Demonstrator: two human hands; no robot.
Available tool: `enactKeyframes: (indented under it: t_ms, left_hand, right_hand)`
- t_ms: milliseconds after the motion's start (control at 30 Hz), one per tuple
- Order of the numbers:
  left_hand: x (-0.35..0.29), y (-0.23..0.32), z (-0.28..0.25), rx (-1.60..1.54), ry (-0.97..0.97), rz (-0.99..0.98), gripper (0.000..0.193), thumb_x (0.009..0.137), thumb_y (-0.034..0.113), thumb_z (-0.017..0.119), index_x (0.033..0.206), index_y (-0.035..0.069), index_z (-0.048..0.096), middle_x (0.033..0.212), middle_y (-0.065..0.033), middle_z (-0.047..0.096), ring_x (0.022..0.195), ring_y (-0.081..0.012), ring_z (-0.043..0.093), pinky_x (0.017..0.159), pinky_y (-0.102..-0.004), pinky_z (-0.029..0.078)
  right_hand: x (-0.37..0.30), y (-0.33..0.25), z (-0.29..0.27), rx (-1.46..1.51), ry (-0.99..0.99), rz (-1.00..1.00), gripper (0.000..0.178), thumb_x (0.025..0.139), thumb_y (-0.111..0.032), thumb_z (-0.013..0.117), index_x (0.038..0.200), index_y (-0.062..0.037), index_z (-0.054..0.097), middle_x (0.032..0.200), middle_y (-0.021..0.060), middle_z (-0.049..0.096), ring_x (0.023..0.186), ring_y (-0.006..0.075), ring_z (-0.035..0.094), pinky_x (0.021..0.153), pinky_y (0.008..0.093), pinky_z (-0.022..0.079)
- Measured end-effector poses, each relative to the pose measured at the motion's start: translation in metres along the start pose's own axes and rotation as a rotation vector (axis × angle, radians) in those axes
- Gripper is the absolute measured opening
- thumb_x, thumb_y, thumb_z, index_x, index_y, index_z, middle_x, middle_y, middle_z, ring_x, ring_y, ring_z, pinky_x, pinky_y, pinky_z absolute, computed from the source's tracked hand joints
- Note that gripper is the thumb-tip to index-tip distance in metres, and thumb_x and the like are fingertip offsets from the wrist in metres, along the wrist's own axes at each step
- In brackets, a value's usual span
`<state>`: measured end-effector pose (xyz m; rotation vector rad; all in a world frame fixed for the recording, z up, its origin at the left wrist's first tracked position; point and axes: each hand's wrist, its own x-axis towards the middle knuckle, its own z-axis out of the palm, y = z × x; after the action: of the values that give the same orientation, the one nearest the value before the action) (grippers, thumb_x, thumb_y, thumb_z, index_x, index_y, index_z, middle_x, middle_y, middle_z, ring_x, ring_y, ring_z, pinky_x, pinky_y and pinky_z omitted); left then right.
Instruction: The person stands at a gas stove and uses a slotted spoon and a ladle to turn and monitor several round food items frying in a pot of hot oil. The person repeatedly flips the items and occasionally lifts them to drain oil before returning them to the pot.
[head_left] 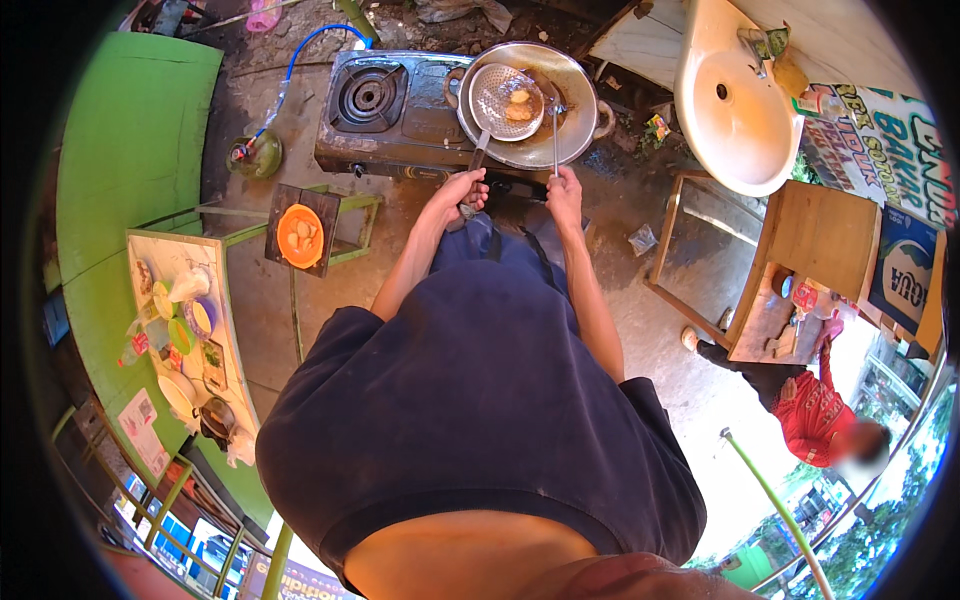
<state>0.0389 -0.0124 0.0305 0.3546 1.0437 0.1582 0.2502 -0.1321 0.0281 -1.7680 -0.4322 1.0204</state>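
My left hand (464,192) is closed round the dark handle of a round perforated skimmer (490,92). A few golden fried pieces (519,104) lie in the skimmer's bowl, which is over the left part of a large two-handled wok (572,72). Brown oil shows in the wok, on the right side of the stove (420,112). In my right hand (565,194) is a thin long-handled metal utensil (555,140); its tip reaches into the wok beside the skimmer, and its exact kind is too small to make out.
Left of the stove stands a green gas cylinder (262,155) with a blue hose. An orange bowl (300,236) sits on a small stool, near a side table (236,330) with several bowls. To the right are a washbasin (735,150), a wooden table (815,240) and a person in red (815,415).
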Motion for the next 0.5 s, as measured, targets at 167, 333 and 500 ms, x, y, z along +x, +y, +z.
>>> enactKeyframes:
  t_ms: [167, 333, 500]
  left_hand:
    - [-0.018, 0.001, 0.038, -0.161, -0.090, -0.052, 0.024, 0.099, 0.020, 0.060, 0.112, 0.001, 0.051, 0.106, -0.0188, 0.067, 0.098, -0.0323, 0.070, 0.080, -0.0444, 0.062]
    - [-0.018, -0.013, 0.052, -0.196, -0.170, -0.033, 0.024, 0.099, 0.016, 0.058, 0.117, 0.001, 0.053, 0.120, -0.0227, 0.065, 0.108, -0.0354, 0.067, 0.093, -0.0496, 0.058]
    - [-0.020, -0.015, 0.060, -0.252, -0.161, -0.031, 0.026, 0.099, 0.013, 0.057, 0.120, 0.000, 0.049, 0.116, -0.0217, 0.064, 0.109, -0.0350, 0.065, 0.096, -0.0529, 0.056]
  right_hand:
    - [-0.008, -0.002, 0.035, 0.002, -0.081, -0.026, 0.023, 0.099, -0.010, 0.055, 0.120, 0.0000, 0.059, 0.093, 0.0032, 0.061, 0.081, 0.0094, 0.054, 0.074, 0.0258, 0.046]
    - [-0.013, -0.015, 0.045, 0.141, -0.030, -0.003, 0.022, 0.097, -0.012, 0.060, 0.116, 0.0000, 0.064, 0.094, 0.0051, 0.060, 0.083, 0.0133, 0.056, 0.077, 0.0288, 0.048]
    - [-0.014, -0.057, 0.030, 0.383, -0.227, 0.329, 0.026, 0.096, -0.011, 0.064, 0.121, -0.0019, 0.064, 0.094, 0.0040, 0.064, 0.076, 0.0128, 0.060, 0.065, 0.0279, 0.051]
